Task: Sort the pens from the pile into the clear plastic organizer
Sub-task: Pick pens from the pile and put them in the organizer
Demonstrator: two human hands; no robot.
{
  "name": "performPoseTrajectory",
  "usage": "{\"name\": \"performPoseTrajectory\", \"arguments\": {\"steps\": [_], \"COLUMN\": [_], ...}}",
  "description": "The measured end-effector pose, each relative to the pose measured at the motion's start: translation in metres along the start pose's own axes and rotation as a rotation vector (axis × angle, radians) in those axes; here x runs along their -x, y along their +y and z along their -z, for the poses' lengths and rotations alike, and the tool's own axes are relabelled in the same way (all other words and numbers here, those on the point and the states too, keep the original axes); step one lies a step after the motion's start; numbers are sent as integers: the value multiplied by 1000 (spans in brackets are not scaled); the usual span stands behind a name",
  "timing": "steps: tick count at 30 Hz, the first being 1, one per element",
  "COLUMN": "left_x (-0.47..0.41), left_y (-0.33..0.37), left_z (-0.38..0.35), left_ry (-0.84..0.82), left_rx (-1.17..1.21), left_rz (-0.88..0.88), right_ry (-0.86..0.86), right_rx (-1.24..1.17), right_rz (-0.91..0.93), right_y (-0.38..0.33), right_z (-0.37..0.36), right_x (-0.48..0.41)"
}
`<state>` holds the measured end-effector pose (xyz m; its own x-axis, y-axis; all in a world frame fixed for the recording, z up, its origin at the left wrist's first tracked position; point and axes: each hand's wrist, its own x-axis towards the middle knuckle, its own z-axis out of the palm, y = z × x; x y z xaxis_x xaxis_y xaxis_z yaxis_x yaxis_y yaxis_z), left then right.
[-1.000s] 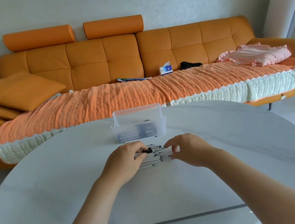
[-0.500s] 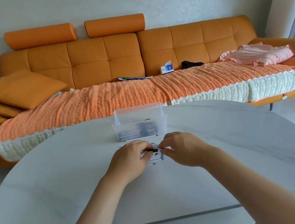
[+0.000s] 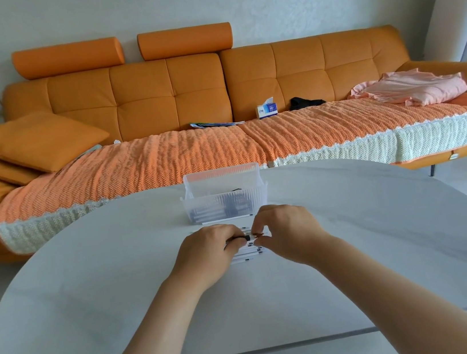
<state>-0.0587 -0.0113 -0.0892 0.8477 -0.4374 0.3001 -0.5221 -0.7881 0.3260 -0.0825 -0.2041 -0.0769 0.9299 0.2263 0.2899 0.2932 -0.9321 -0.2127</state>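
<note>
— What's nearest?
— A pale, rounded surface [image 3: 93, 301], its top stretching wide on either side of the arms.
— The hands?
— The left hand [image 3: 207, 255] and right hand [image 3: 288, 235] meet mid-surface, fingers curled, pinching one black-tipped pen [image 3: 245, 237] over the white pile of pens [image 3: 248, 256].
— Beyond?
— The ribbed clear organizer [image 3: 225, 200] has pens inside. Past the far edge is an orange sofa [image 3: 170, 95].

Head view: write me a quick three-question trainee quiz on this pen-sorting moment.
1. True or false: the clear plastic organizer already holds some pens.
2. The pen pile lies: A) on the table, nearer the person than the organizer; B) behind the organizer; C) inside the organizer.
3. What do the left hand and right hand pinch between them?
Key: 1 true; 2 A; 3 a black-tipped pen.
</note>
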Motion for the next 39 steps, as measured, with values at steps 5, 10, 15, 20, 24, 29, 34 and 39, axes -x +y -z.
{"name": "performPoseTrajectory", "arguments": {"steps": [5,10,15,20,24,29,34,39], "left_x": [-1,1,2,2,3,4,3,5], "left_y": [-4,-3,1,0,0,-3,-18,-36], "left_z": [3,3,3,4,5,7,15,21], "left_ry": [-15,-33,-33,-27,-17,1,87,145], "left_rx": [-3,-21,-42,-33,-30,-18,-56,-102], "left_rz": [18,23,16,28,20,7,-21,37], "right_ry": [-85,-32,-59,-131,-101,-75,-82,-81], "right_rx": [-52,-29,-104,-55,-38,-72,-103,-97], "right_rz": [42,18,6,20,9,-4,-61,-166], "right_y": [2,1,-1,0,1,3,14,27], "right_z": [0,1,0,0,3,5,8,10], "right_x": [0,-1,0,0,1,2,2,4]}}
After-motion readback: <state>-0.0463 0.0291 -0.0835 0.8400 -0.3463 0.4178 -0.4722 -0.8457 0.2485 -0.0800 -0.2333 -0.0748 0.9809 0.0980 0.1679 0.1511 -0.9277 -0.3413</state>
